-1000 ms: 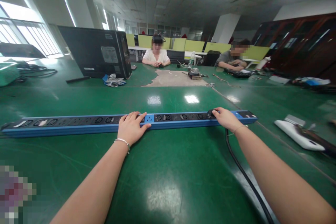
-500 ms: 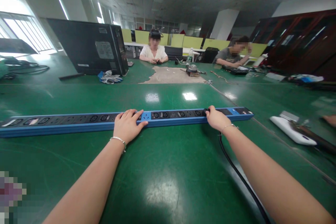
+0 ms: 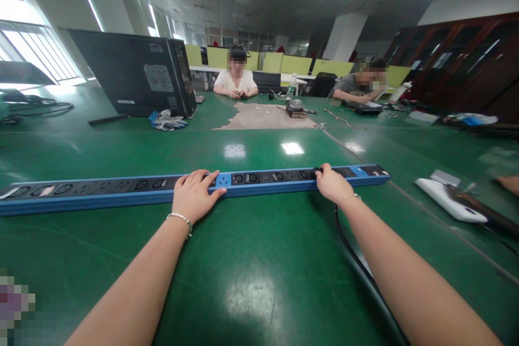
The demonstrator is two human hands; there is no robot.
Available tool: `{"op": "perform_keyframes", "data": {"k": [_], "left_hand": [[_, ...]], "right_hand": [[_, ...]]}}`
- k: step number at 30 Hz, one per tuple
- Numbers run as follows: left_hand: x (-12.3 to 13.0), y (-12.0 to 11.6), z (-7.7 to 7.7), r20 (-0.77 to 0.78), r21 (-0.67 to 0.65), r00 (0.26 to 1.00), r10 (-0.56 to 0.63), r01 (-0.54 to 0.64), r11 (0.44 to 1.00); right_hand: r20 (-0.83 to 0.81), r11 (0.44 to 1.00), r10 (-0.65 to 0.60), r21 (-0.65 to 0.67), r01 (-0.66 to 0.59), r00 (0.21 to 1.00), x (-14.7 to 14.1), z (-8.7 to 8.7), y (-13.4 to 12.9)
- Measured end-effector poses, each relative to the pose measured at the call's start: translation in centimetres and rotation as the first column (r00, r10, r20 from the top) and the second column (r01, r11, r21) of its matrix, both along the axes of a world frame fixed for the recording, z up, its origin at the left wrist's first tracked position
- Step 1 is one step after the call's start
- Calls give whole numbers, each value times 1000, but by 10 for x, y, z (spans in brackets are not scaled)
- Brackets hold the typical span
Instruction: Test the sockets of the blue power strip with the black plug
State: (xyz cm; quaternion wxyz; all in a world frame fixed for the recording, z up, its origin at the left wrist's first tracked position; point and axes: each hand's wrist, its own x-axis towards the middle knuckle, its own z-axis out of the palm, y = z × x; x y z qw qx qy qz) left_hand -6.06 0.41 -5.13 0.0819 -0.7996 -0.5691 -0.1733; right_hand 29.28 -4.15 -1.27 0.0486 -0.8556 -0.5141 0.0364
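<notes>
A long blue-and-black power strip (image 3: pixel 267 189) lies across the green table, with rows of sockets facing up. My left hand (image 3: pixel 195 194) grips it near the middle, beside a blue socket section, with the fingers over the top and the thumb along the front. Towards the strip's right end, my right hand (image 3: pixel 333 185) is closed on a black plug (image 3: pixel 317 173) at a socket. Those fingers partly hide the plug, and I cannot tell how deep it sits. A black power cord (image 3: pixel 344 232) runs from under this hand down past my forearm.
A black computer case (image 3: pixel 130 73) stands at the back left, with gloves (image 3: pixel 168 120) before it. A white device (image 3: pixel 450 200) lies at right. Two people sit across the table near a bottle (image 3: pixel 291 86) and cardboard (image 3: pixel 259 117). Part of another hand (image 3: pixel 508 184) shows at the right edge.
The view has shifted very slightly. Both hands keep the same hold on the power strip and the plug. The person at the back right has lowered a raised hand.
</notes>
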Motion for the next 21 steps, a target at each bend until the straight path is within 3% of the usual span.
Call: {"op": "perform_keyframes", "data": {"k": [7, 14, 17, 21], "left_hand": [[1, 0, 2, 4, -10, 1000, -2, 2, 1000], [0, 0, 1, -14, 15, 1000, -15, 15, 1000], [0, 0, 1, -16, 10, 1000, -9, 9, 1000], [0, 0, 1, -14, 8, 1000, -1, 1, 1000]], "right_hand": [[-59, 999, -31, 33, 33, 998, -1, 3, -2], [-104, 973, -100, 197, 119, 990, 1, -4, -4], [-93, 929, -122, 341, 147, 988, 4, 8, -14], [-95, 825, -175, 529, 199, 980, 26, 35, -30]]}}
